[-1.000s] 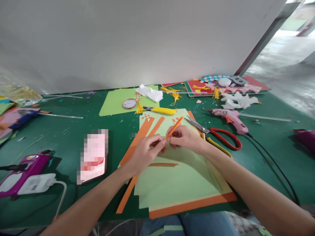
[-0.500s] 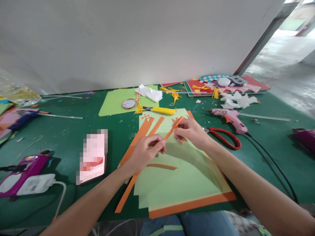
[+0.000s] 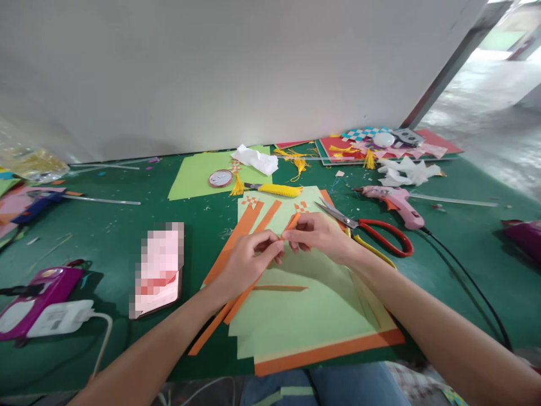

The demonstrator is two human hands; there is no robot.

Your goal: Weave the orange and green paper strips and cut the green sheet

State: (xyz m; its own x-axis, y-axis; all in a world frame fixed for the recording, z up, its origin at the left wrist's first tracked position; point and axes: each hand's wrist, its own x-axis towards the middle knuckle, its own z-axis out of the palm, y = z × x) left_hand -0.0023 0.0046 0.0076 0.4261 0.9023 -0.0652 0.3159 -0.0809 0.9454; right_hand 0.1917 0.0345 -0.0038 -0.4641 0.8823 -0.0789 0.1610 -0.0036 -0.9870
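Note:
My left hand (image 3: 258,251) and my right hand (image 3: 315,232) meet above the green paper sheets (image 3: 304,321), both pinching one narrow orange paper strip (image 3: 292,224). The strip's far end sticks out past my right fingers, and part of it is hidden by the hands. Long orange strips (image 3: 232,248) lie under and beside my left hand. A thin orange strip (image 3: 281,288) rests on the green sheets nearer to me. Small orange-and-white woven checkered pieces (image 3: 302,207) lie just beyond my hands.
Right of my hands lie red-handled scissors (image 3: 384,234) and a pink glue gun (image 3: 395,204). A yellow utility knife (image 3: 279,190) lies beyond them. At left are a phone (image 3: 158,276) and a purple power strip (image 3: 54,287). A grey-white panel (image 3: 236,73) stands behind the table.
My right hand has slid down the strip toward me, up against my left fingers. The scissors' blades and a checkered piece are now uncovered. A long orange strip by my left wrist has shifted.

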